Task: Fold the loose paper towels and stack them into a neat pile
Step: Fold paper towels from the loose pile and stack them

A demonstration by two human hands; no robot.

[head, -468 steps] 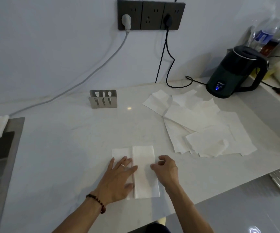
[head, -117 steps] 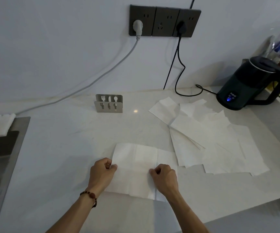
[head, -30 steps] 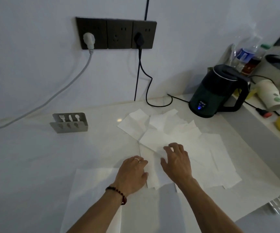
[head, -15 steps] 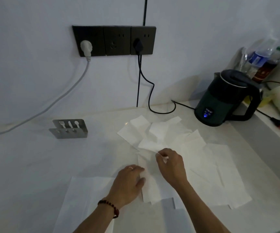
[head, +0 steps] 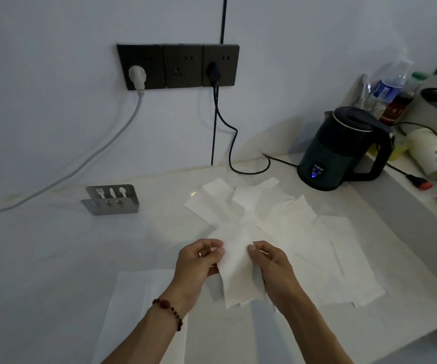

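A white paper towel (head: 235, 269) hangs lifted above the counter between my hands. My left hand (head: 199, 264) pinches its left upper edge and my right hand (head: 270, 264) pinches its right upper edge. Behind and to the right lies a loose heap of several unfolded paper towels (head: 291, 222), overlapping each other. At the lower left, partly under my left forearm, the folded paper towels (head: 138, 298) lie flat near the counter's front edge.
A dark electric kettle (head: 343, 151) stands at the back right with its black cable (head: 233, 143) running to the wall sockets (head: 178, 65). A metal cutlery-marked holder (head: 112, 199) sits at the back left. Bottles and a paper cup (head: 430, 156) crowd the far right.
Both hands have lifted one towel off the near edge of the loose heap. The left hand, flat on the paper before, now pinches it.
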